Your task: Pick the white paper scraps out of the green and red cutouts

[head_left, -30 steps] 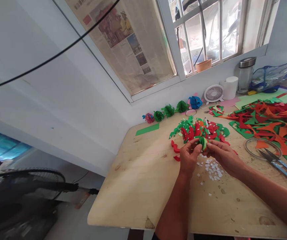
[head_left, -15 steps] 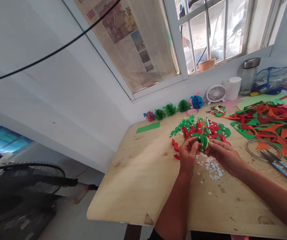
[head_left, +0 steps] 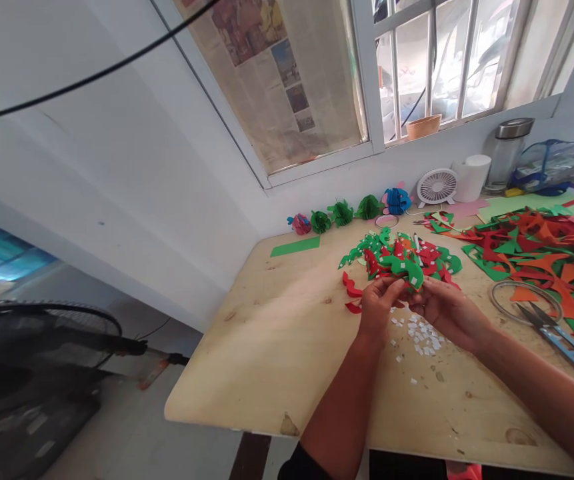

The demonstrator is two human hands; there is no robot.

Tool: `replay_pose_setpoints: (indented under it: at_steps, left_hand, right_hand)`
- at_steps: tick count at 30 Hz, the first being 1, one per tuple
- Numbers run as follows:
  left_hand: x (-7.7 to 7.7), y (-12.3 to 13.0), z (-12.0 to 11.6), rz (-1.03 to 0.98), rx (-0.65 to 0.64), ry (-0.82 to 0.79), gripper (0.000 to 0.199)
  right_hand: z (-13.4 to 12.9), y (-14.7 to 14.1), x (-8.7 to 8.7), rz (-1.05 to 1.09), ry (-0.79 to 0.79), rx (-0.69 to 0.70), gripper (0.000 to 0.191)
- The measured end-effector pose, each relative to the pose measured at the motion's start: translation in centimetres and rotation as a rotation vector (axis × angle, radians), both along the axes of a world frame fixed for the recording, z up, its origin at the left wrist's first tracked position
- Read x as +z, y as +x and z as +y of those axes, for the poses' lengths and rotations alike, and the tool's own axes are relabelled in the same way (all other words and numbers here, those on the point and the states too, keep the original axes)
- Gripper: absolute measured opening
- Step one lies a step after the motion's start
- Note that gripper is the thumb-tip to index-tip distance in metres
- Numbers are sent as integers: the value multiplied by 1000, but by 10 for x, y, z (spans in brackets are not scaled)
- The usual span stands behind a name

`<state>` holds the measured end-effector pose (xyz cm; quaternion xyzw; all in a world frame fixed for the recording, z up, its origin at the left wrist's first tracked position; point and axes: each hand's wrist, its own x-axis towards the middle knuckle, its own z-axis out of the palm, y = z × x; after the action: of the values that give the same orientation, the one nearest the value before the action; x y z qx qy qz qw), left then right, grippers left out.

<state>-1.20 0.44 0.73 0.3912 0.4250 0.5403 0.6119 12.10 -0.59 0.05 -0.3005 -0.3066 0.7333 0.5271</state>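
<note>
Between my two hands is a green paper piece [head_left: 409, 272] dotted with small white squares, with some red showing at its lower edge. My left hand [head_left: 381, 303] pinches its lower left side. Fingers of my right hand [head_left: 444, 308] close on its right side. Just behind lies a pile of green and red cut paper [head_left: 374, 245], also bearing white squares. Small white squares [head_left: 424, 335] are scattered on the table below my hands. Red wavy pieces [head_left: 351, 285] lie to the left of my left hand.
On the wooden table [head_left: 267, 347], scissors [head_left: 561, 340] and a metal ring [head_left: 499, 293] lie right, near heaped paper scraps [head_left: 541, 253]. Along the wall stand paper figures [head_left: 341, 212], a small fan [head_left: 437, 187], a white cylinder [head_left: 471, 178] and a glass bottle [head_left: 509, 157].
The green piece between my hands has turned, so its face with white squares now shows. My fingers have shifted on it, and the camera view has moved slightly.
</note>
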Motion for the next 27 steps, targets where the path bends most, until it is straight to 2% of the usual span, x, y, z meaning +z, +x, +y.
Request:
replay_pose_setpoints:
  at_steps: [7, 16, 23, 27]
  left_hand:
    - [-4, 0, 0, -23, -57, -8, 37]
    - [-6, -1, 4, 19, -49, -36, 29]
    - [-2, 1, 2, 60, 7, -26, 27]
    - [-2, 2, 1, 87, 47, 40, 22]
  right_hand:
    - [-1, 0, -1, -184, 91, -24, 16]
    - [-1, -2, -1, -262, 178, -44, 17]
    - [-2, -2, -3, -312, 215, -91, 21]
    - [0, -1, -7, -476, 261, -98, 23]
